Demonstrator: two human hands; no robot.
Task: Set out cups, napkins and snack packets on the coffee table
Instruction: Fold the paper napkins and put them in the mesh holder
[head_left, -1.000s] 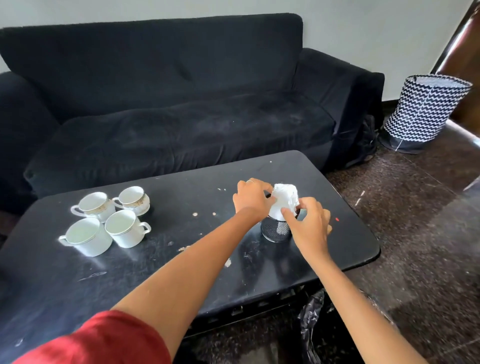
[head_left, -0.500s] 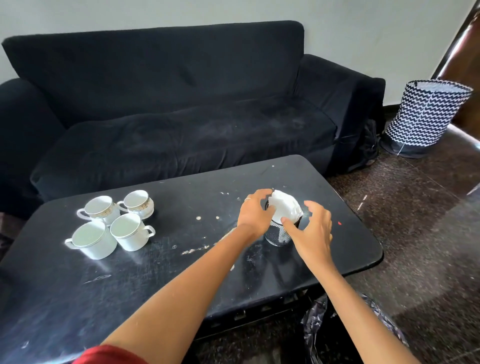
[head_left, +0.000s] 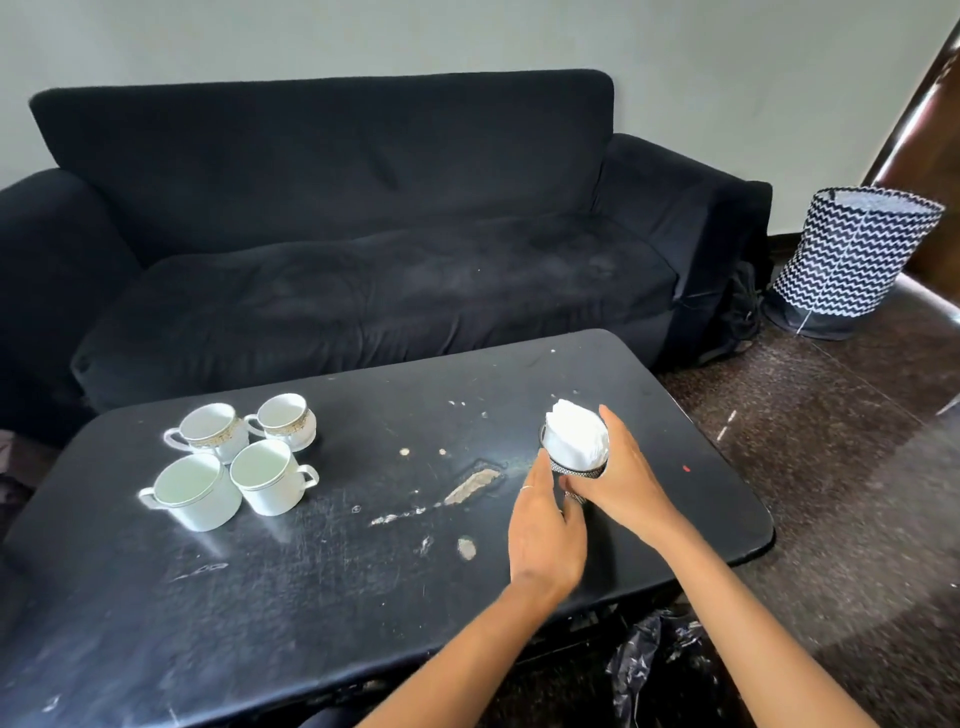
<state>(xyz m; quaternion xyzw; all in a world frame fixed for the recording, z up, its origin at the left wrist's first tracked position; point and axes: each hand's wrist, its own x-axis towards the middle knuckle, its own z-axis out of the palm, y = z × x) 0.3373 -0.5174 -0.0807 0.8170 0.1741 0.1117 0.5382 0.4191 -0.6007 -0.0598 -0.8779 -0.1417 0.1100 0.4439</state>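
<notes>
The mesh napkin holder (head_left: 574, 470) stands on the coffee table (head_left: 322, 582), well to the right of the four white cups (head_left: 236, 462). Your right hand (head_left: 621, 480) wraps its wall; your left hand (head_left: 545, 530) lies half-curled against its base, fingers loosely together. Treat the holder as light and likely to tip; grip the stiff wire wall low down. The white napkins (head_left: 576, 434) are soft and loose. Do not squeeze them or lift by them.

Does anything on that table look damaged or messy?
Yes. The black table is scratched, with a chipped patch and pale crumbs near its middle. The four cups stand upright, and the napkins sit in their holder.
</notes>
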